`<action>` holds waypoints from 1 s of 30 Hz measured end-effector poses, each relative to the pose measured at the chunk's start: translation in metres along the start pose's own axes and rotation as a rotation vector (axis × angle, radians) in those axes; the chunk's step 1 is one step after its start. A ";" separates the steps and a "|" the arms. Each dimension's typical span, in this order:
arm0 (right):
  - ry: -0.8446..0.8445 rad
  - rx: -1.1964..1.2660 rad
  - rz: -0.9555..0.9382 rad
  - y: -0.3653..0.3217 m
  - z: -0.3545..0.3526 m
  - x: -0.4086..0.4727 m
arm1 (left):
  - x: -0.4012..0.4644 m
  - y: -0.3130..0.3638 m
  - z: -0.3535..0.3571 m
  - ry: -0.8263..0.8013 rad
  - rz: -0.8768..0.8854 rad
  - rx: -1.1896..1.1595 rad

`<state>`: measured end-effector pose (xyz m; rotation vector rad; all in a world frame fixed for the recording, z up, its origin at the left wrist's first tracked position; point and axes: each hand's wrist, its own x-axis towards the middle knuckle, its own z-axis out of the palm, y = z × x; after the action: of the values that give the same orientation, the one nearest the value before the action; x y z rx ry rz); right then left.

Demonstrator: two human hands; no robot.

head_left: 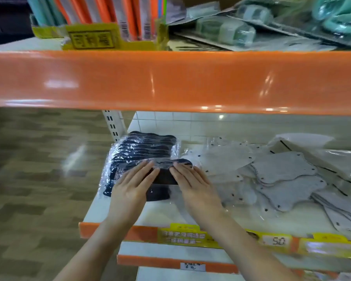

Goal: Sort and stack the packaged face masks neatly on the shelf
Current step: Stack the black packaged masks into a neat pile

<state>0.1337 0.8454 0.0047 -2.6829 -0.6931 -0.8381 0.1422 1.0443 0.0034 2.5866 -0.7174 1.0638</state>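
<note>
Black face masks in clear shiny wrap sit in a stack at the left end of the white shelf, near its back edge. The left hand and the right hand both lie flat and wide on top of the front pack, fingers stretched out, pressing down and gripping nothing. The hands cover part of that pack, and the shine makes the wrap hard to see through.

Grey face masks in clear bags lie in a messy spread toward the right end of the shelf, and the picture's edge cuts some off.

Along the front edge of the shelf runs a yellow label strip. Its writing is too blurry to read, but a price tag beside it seems to say 5.0. The orange shelf rail above hides the back wall.
</note>
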 end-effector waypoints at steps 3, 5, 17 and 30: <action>-0.139 -0.030 0.029 -0.023 0.014 0.006 | -0.013 -0.023 -0.001 -0.016 -0.006 0.025; -0.200 -0.038 0.048 -0.035 0.022 0.011 | -0.020 -0.035 -0.001 -0.066 -0.006 0.035; -0.294 -0.055 0.092 -0.067 0.047 -0.001 | -0.056 -0.072 0.007 -0.477 0.022 -0.022; -0.274 -0.117 0.232 -0.084 0.067 -0.004 | -0.058 -0.061 0.014 -0.530 -0.015 0.084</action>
<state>0.1193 0.9401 -0.0444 -2.9429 -0.3835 -0.4713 0.1475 1.1108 -0.0503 2.9704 -0.7712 0.3996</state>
